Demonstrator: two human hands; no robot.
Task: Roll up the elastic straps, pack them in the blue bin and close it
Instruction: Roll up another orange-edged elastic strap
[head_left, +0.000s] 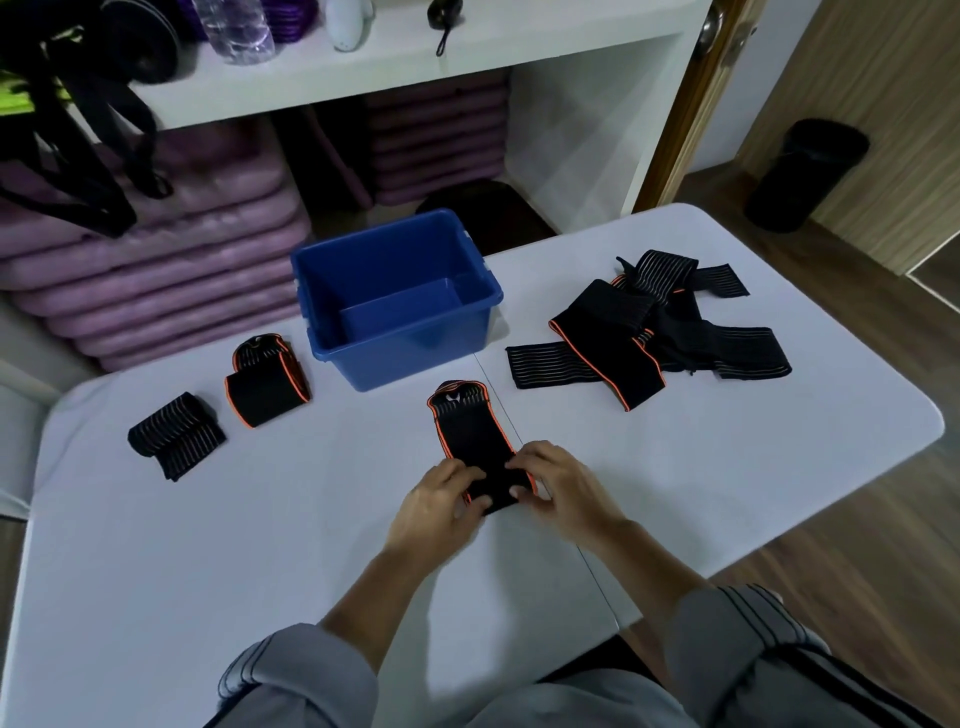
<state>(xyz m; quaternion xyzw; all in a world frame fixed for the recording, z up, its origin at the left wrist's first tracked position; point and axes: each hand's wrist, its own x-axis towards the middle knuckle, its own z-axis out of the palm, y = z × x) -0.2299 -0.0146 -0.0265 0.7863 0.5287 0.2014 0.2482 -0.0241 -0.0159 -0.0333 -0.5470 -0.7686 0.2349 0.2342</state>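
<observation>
The left hand (441, 501) and the right hand (563, 486) are pinching the near end of an orange-edged black strap (470, 431), fingers and thumbs curling round it from either side. This strap is lying flat on the white table (208, 545), in front of the blue bin (410, 353), with its far end just beside the bin's front wall. Well to the left of the bin, a rolled striped strap (174, 434) is resting on the table. Between it and the bin, a rolled orange-edged strap (267, 382) is sitting. The bin is standing upright and open. To the right of the bin, a loose heap of unrolled straps (649, 327) is sprawling.
</observation>
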